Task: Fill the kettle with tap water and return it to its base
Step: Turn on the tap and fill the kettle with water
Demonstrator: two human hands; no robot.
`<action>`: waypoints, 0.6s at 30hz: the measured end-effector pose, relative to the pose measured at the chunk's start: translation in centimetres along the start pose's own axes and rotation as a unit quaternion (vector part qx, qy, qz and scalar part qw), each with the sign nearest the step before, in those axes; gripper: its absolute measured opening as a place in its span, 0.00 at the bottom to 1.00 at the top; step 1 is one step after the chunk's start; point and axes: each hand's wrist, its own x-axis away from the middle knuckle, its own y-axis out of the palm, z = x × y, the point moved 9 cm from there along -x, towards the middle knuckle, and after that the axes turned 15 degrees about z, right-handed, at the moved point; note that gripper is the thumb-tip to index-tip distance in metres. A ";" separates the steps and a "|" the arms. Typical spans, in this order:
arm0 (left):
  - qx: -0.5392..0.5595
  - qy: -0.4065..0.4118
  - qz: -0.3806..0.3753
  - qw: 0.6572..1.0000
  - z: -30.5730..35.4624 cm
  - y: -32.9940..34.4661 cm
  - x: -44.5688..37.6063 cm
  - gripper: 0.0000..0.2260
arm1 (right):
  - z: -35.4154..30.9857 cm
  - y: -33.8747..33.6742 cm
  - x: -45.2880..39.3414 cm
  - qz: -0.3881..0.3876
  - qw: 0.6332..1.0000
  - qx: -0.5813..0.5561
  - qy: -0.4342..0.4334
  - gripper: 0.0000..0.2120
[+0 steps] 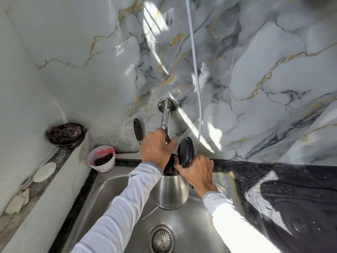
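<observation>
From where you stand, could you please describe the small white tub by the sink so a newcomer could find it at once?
Start at the steel sink and go to its far left corner, where the marble walls meet. The white tub stands on the ledge there, left of the left hand on the tap. Unlike the dark bowl behind it, it is white, with pink and black residue inside.

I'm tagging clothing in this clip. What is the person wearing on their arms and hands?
Both arms wear long white sleeves of thin, finely ribbed fabric, each ending in a grey cuff at the wrist. The left hand and right hand are bare: no gloves, rings or watch visible.
</observation>
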 end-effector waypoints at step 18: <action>-0.052 0.179 -0.077 0.979 -6.8 2.6 7.6 0.47 | 0.4 0.1 -0.8 -0.014 1.000 0.011 0.019 0.28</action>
